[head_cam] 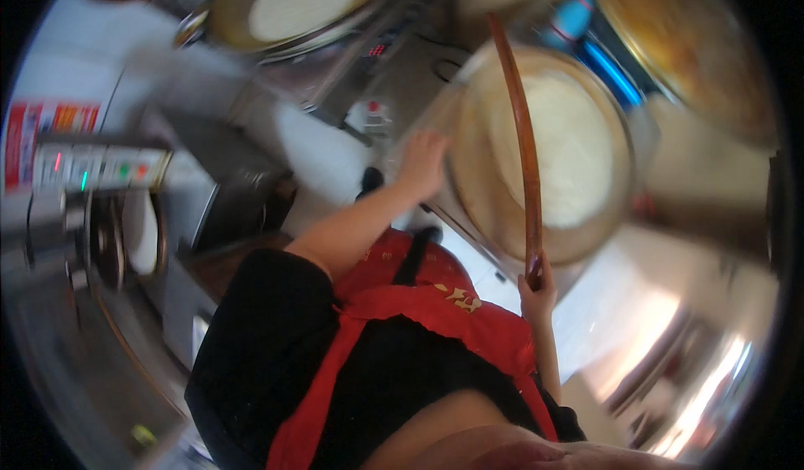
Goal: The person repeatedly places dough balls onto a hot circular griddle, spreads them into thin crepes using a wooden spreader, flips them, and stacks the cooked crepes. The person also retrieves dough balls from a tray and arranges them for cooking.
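Observation:
My right hand (539, 288) is closed around the lower end of a long, slightly curved reddish-brown wooden stick (526, 143). The stick extends over a round pan or griddle with a tan rim (480, 181), where a pale, round sheet of dough or batter (571, 156) lies. At the pan's left edge is my left hand (424, 162), blurred, with nothing visible in it; whether its fingers are apart does not show clearly. I cannot tell whether the stick touches the pale sheet.
A second round griddle (235, 14) with a pale sheet stands at the upper left. A large round golden-brown surface (684, 36) is at the upper right, beside a blue bottle-like object (571, 17). Metal equipment with lit indicators (100, 168) stands at the left.

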The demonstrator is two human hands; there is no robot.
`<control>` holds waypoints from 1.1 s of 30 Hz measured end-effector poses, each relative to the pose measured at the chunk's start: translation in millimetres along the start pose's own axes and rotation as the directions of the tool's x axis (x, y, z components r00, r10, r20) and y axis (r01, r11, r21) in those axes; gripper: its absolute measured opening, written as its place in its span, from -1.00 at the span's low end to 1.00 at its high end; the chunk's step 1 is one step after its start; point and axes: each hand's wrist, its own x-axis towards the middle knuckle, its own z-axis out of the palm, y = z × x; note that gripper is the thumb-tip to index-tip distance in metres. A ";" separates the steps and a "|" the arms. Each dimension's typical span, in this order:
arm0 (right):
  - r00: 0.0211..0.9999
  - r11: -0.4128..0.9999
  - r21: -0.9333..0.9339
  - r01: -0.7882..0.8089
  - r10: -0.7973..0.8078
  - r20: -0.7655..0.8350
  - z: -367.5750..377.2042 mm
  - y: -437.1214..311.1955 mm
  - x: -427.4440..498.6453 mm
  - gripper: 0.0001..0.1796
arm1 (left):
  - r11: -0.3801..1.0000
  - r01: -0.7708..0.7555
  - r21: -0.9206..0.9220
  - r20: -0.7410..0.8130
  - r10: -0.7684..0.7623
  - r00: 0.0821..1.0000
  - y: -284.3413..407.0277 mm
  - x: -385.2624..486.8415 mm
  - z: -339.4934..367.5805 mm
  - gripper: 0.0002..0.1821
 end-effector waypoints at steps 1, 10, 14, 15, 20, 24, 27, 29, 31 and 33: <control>0.992 0.993 0.006 0.118 -0.118 0.051 9.4 -6.1 18.4 -0.27 | 0.991 0.131 -0.036 0.092 -0.127 0.988 -3.7 -42.1 -19.2 -0.68; 0.618 0.767 0.016 0.642 -0.529 0.582 97.2 -175.8 63.1 -0.25 | 0.665 0.737 0.121 -0.297 -0.684 0.667 -44.1 -230.7 -185.8 -0.65; 0.398 0.579 -0.076 0.812 -0.454 0.797 129.2 -250.3 52.1 -0.25 | 0.614 0.789 -0.022 -0.423 -0.721 0.549 -20.3 -223.8 -207.2 -0.66; 0.272 0.450 -0.023 0.893 -0.497 0.824 140.2 -268.5 48.3 -0.21 | 0.635 0.771 -0.043 -0.438 -0.706 0.557 -11.3 -219.5 -210.1 -0.66; 0.211 0.309 -0.108 0.945 -0.323 0.923 311.6 -302.7 -32.9 -0.18 | 0.705 0.709 -0.026 -0.485 -0.629 0.608 -71.3 -284.4 -263.7 -0.71; 0.029 0.378 0.137 0.916 -0.404 0.914 406.1 -291.0 -47.8 -0.17 | 0.629 0.775 -0.066 -0.569 -0.661 0.489 -79.6 -342.6 -324.4 -0.76; 0.037 0.253 0.064 0.965 -0.378 0.925 445.3 -317.0 -76.2 -0.16 | 0.592 0.799 -0.105 -0.674 -0.633 0.381 -92.9 -391.9 -359.9 -0.79; 0.069 0.178 -0.012 0.984 -0.315 0.946 453.8 -335.9 -87.3 -0.15 | 0.539 0.824 -0.174 -0.709 -0.649 0.275 -89.2 -414.8 -376.5 -0.80; 0.110 0.134 -0.073 0.988 -0.294 0.950 458.6 -342.0 -89.9 -0.11 | 0.522 0.818 -0.241 -0.711 -0.669 0.217 -86.7 -439.4 -385.4 -0.79; 0.196 0.131 -0.166 0.977 -0.266 0.944 455.6 -361.4 -92.4 -0.11 | 0.513 0.815 -0.269 -0.708 -0.679 0.193 -80.2 -445.1 -388.1 -0.80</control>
